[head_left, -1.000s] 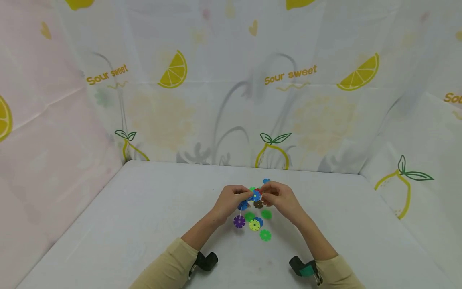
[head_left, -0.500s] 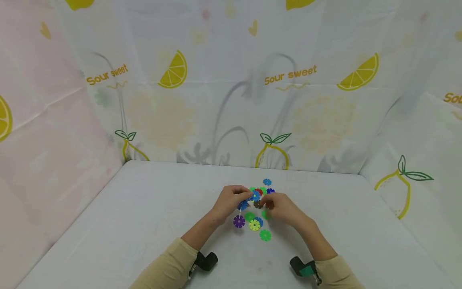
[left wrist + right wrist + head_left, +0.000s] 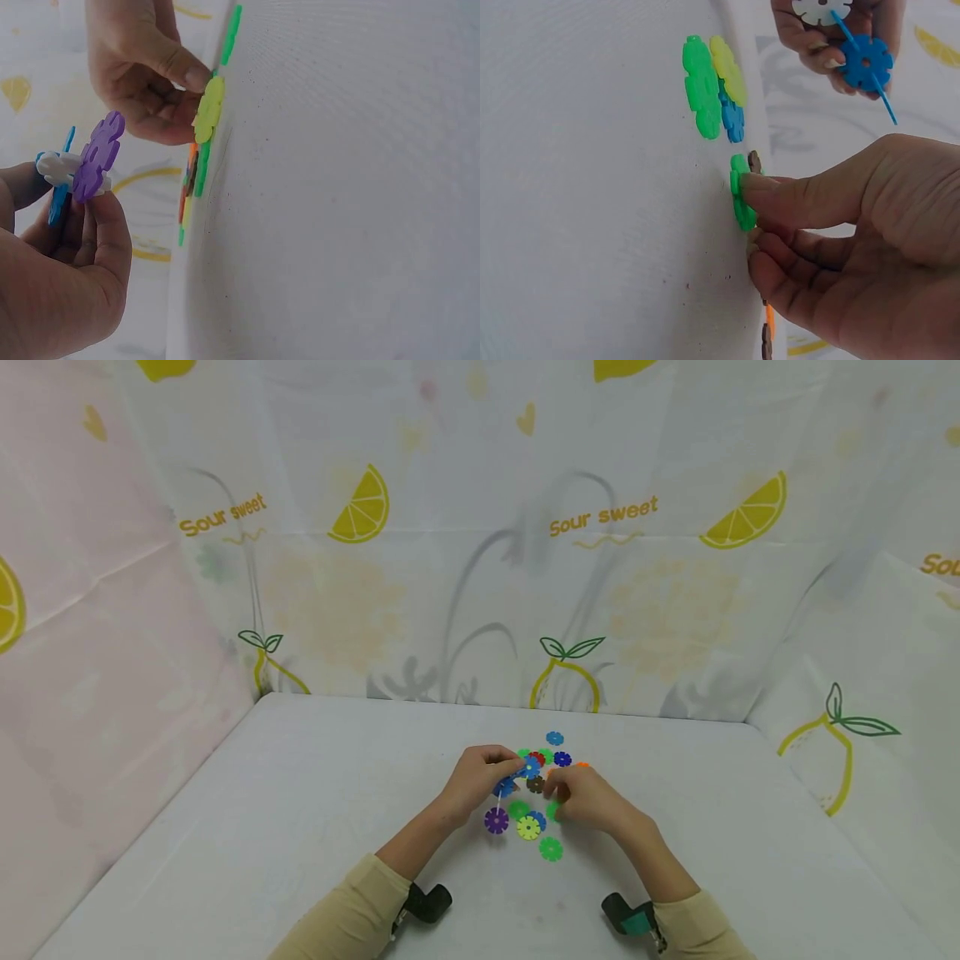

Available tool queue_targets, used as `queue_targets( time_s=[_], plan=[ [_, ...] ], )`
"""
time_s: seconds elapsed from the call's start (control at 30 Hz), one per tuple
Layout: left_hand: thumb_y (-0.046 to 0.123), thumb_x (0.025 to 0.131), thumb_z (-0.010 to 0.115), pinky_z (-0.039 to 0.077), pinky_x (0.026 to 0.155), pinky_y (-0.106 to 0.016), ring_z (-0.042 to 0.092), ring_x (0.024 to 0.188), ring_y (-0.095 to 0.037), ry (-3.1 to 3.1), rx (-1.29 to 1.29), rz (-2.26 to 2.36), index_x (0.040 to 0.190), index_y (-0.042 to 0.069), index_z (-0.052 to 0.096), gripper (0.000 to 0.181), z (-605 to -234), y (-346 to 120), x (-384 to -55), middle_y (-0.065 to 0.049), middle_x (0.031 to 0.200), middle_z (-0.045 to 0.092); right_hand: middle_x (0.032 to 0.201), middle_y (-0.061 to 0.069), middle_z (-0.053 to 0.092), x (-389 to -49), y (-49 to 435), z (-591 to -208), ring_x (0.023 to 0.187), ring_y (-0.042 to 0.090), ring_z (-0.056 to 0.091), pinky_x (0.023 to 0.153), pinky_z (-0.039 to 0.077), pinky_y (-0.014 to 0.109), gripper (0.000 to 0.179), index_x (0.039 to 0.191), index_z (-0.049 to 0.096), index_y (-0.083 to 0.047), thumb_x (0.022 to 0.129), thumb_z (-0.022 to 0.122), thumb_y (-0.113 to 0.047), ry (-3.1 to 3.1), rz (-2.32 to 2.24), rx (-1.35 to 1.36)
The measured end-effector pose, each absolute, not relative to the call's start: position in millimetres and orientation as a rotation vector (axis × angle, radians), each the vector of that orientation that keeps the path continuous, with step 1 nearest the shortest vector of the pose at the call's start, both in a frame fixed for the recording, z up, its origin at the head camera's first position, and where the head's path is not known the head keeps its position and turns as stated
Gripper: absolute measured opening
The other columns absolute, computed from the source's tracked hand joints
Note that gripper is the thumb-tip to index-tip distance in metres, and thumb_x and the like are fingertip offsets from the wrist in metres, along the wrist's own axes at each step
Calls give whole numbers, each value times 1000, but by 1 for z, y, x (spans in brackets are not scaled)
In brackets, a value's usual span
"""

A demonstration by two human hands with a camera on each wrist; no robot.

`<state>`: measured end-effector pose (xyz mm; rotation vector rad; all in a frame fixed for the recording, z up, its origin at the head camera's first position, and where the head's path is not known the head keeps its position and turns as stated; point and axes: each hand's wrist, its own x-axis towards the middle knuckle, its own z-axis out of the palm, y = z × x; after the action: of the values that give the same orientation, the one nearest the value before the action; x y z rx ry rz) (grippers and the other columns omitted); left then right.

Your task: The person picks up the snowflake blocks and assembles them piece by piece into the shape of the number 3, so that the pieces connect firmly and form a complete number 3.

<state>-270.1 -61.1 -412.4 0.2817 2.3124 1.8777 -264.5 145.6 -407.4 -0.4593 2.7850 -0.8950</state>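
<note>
My left hand [image 3: 480,781] pinches a cluster of joined plastic snowflake discs. In the left wrist view a purple disc [image 3: 97,156], white disc [image 3: 60,169] and blue disc [image 3: 58,204] are slotted together between thumb and fingers. The blue disc [image 3: 866,64] also shows in the right wrist view. My right hand [image 3: 592,797] is low over the table, fingers curled. Its thumb lies across a green snowflake disc [image 3: 739,202] and its fingertips meet the disc's edge, partly hiding it; it seems to pinch the disc close to the tabletop.
Loose discs lie around the hands on the white table [image 3: 337,760]: a yellow one [image 3: 528,828] overlapping a blue one, a green one [image 3: 551,849] nearest me, a brown one [image 3: 536,784], a dark blue one [image 3: 562,759] and a light blue one [image 3: 554,738]. Printed cloth walls [image 3: 450,568] surround it.
My right hand has left the cluster and come down right and nearer to the green disc, which has shifted slightly toward me. The left hand keeps its hold in nearly the same place.
</note>
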Motion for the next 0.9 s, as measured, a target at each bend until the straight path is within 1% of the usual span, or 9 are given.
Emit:
queue_targets(
  time_s=[0.2,0.4,0.63,0.9],
  plan=[
    [31,95,66,51,78,-27,66,75,-11,2315,274,1874,101,9,75,25,-412,-61,-270,-3,94,72,79,3,59,-263,146,-406,76,16,52,67,47,29,23,89,71,-8,75,72,10,2792,-900,-432],
    [31,95,66,51,77,-27,67,75,-11,2314,280,1872,102,8,74,25,-410,-60,-269,-4,95,72,82,4,60,-263,146,-405,78,17,52,68,47,29,26,91,71,-9,73,74,8,2788,-874,-437],
    [31,95,66,50,77,-27,68,74,-11,2311,271,1871,101,9,74,25,-411,-61,-269,-3,94,72,81,5,58,-261,144,-404,75,18,52,66,45,29,26,95,70,-9,76,74,8,2750,-881,-388],
    [33,95,66,51,77,-26,68,76,-12,2319,251,1866,102,8,74,27,-412,-61,-269,-4,95,72,84,4,59,-257,143,-400,79,18,52,67,46,30,30,97,68,-11,72,80,2,2724,-848,-393]
  ],
)
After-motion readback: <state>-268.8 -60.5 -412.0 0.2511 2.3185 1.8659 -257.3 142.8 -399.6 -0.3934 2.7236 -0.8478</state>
